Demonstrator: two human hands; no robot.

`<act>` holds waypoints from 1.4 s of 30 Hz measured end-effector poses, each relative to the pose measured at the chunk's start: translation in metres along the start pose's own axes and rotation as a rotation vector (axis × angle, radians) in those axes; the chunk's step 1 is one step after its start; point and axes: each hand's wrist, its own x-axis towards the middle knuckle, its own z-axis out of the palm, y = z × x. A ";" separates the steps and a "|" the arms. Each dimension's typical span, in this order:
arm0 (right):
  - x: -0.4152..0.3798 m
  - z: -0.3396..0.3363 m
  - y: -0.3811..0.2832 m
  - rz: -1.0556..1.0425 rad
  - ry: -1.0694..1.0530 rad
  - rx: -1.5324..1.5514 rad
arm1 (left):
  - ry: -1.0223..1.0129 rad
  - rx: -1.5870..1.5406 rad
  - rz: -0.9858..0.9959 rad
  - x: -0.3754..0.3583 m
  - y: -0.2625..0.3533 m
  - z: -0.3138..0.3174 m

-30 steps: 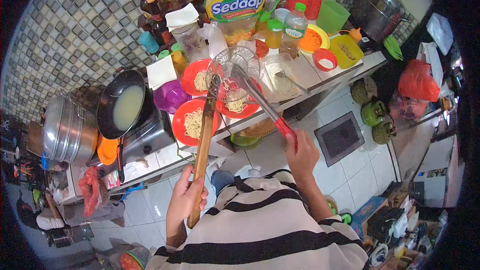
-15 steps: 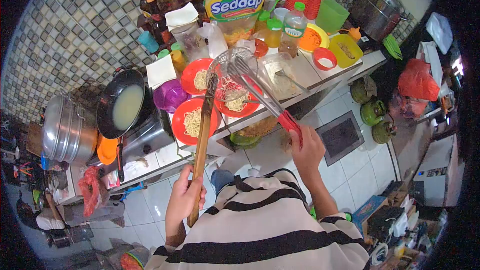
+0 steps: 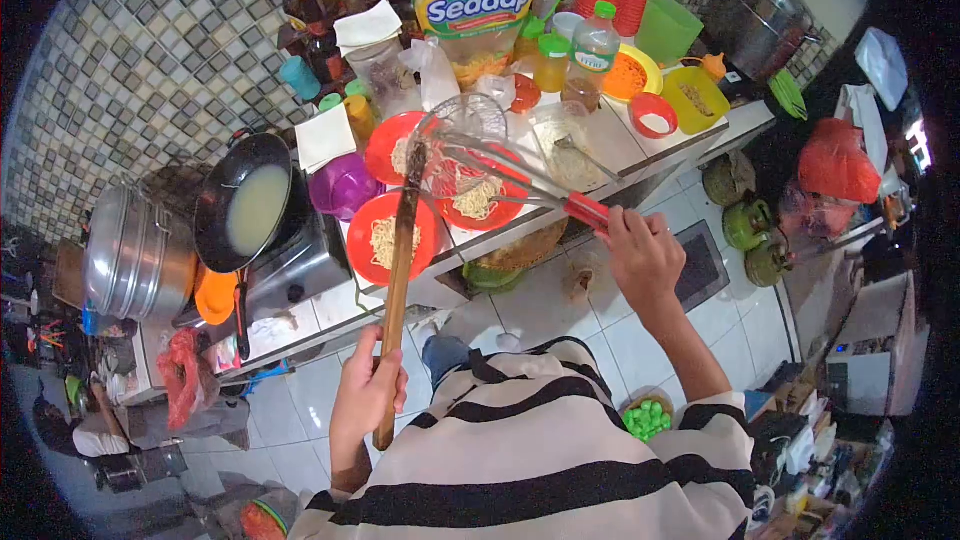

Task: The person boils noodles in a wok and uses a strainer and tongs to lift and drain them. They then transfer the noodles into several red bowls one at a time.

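My left hand (image 3: pixel 368 385) is closed around the wooden handle of a wire strainer (image 3: pixel 402 260), whose mesh basket is over the red plates at the counter's front. In my right hand (image 3: pixel 645 258) is a pair of metal tongs (image 3: pixel 590 211) with red grips, its arms reaching across the basket. Behind and under these tools are several red plates of pale noodles: a front plate (image 3: pixel 365 265) in full view, a right plate (image 3: pixel 505 215) partly covered by the mesh, and a back plate (image 3: pixel 385 170) partly hidden by the strainer.
At left, a black wok (image 3: pixel 215 235) of cloudy liquid stands on the stove beside a large steel pot (image 3: pixel 125 260). A purple bowl (image 3: pixel 343 186) adjoins the plates. Bottles, a Sedaap bag (image 3: pixel 475 10) and a clear container (image 3: pixel 570 155) line the counter. Green gas cylinders (image 3: pixel 745 227) stand below right.
My right hand has moved right and slightly up, turning the tongs flatter; their arms now look farther apart. My left hand and the strainer have barely shifted.
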 end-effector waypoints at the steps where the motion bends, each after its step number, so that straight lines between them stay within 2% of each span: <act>1: 0.003 0.003 0.001 -0.026 -0.002 -0.034 | -0.011 0.018 -0.004 0.000 0.000 0.000; 8: 0.010 -0.016 0.007 -0.140 -0.058 -0.017 | 0.023 0.123 0.014 0.002 -0.005 -0.001; 15: 0.015 -0.004 0.009 -0.079 -0.007 -0.079 | 0.044 0.186 0.065 0.000 -0.003 0.000; 17: 0.008 -0.003 0.010 -0.178 -0.039 -0.031 | 0.056 0.215 0.085 0.000 -0.003 0.000; 21: 0.017 -0.013 0.013 -0.177 -0.015 -0.058 | 0.072 0.344 0.088 0.002 -0.004 0.000; 24: 0.019 -0.012 0.012 -0.078 0.004 -0.090 | 0.086 0.403 0.121 0.003 -0.005 0.001; 26: 0.010 -0.007 0.014 -0.158 -0.022 -0.076 | 0.094 0.412 0.143 0.005 -0.006 0.001; 28: 0.006 -0.011 0.014 -0.182 -0.024 -0.055 | 0.144 0.509 0.244 0.009 -0.010 -0.001; 30: 0.008 -0.013 0.014 -0.206 -0.027 -0.028 | 0.155 0.504 0.224 0.010 -0.010 -0.002; 32: 0.013 -0.013 0.017 -0.094 -0.037 -0.109 | 0.162 0.501 0.204 0.011 -0.009 -0.002; 35: 0.013 -0.011 0.017 -0.061 -0.029 -0.108 | 0.154 0.498 0.209 0.009 -0.006 0.000; 42: 0.011 -0.013 0.016 -0.125 -0.047 -0.046 | 0.145 0.560 0.251 0.011 -0.006 0.004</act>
